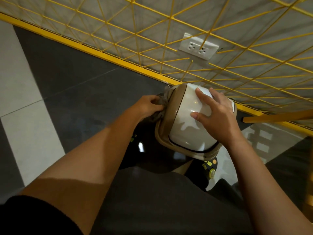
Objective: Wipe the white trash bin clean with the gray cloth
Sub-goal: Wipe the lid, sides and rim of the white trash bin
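While right hand spreads on bin, left hand pinches gray cloth — beside rim.

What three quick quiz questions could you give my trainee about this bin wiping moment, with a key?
1. True or false: the right hand grips the gray cloth.
2. Where does the cloth meet the white trash bin? A: at its left side. B: under the right hand. C: nowhere.
3. Fill in: the right hand rests flat on the bin's white ___.
Key: 1 false; 2 A; 3 lid.
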The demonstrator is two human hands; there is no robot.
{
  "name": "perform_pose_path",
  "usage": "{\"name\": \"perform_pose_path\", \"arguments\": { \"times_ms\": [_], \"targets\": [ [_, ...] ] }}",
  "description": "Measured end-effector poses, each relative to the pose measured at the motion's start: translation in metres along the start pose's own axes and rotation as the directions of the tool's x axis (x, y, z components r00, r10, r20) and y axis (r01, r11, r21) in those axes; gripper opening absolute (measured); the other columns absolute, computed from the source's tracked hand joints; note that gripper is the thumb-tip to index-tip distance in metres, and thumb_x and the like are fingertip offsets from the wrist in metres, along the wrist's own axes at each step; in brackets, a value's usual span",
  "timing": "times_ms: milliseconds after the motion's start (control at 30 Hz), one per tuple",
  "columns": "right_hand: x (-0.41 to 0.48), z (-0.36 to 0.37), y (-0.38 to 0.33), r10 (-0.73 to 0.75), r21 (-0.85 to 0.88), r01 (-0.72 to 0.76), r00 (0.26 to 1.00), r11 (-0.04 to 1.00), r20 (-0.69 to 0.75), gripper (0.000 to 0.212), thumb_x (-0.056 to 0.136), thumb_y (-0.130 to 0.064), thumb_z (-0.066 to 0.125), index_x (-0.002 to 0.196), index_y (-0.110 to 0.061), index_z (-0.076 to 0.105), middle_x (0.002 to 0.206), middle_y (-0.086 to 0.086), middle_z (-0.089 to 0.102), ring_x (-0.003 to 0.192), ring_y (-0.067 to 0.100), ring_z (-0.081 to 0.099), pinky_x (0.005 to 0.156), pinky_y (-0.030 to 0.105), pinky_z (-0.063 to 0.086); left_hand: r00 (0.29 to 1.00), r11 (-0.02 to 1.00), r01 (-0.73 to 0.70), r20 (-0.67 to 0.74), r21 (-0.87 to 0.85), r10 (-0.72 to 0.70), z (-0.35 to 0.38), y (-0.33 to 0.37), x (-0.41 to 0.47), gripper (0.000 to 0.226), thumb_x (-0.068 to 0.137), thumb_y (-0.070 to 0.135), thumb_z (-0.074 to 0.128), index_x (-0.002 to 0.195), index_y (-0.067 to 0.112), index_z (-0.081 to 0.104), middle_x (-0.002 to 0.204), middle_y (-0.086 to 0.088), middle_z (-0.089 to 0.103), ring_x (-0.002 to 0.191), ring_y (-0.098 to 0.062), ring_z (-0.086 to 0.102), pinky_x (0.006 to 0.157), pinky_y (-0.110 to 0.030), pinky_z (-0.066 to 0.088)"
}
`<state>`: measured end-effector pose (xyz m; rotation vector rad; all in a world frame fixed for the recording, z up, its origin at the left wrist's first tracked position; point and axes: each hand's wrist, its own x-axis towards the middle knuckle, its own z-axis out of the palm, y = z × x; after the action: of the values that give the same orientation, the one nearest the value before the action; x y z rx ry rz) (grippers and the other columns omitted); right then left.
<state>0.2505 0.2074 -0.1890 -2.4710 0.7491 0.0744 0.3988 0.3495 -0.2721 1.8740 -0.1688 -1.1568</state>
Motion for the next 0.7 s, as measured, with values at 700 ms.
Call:
{"name": "perform_pose_path", "arguments": {
  "times_ms": [700],
  "targets": [
    [0.002, 0.003, 0.001, 0.032, 0.010, -0.032, 0.999, 0.999, 0.010, 0.063, 0.081, -0.028, 0.069, 0.137, -0.031, 0.041, 0.150, 0.008, 0.029, 0.139, 0.030, 0.017, 0.114, 0.049, 0.012, 0.988, 0.990, -0.111, -0.115, -0.091, 0.100, 0.014, 0.038, 0.019, 0.016, 0.087, 0.006, 0.060, 0.099, -0.003, 0.062, 0.075, -0.011, 0.056, 0.063, -0.015, 0.049, 0.057, -0.026, 0.038]
  ]
}}
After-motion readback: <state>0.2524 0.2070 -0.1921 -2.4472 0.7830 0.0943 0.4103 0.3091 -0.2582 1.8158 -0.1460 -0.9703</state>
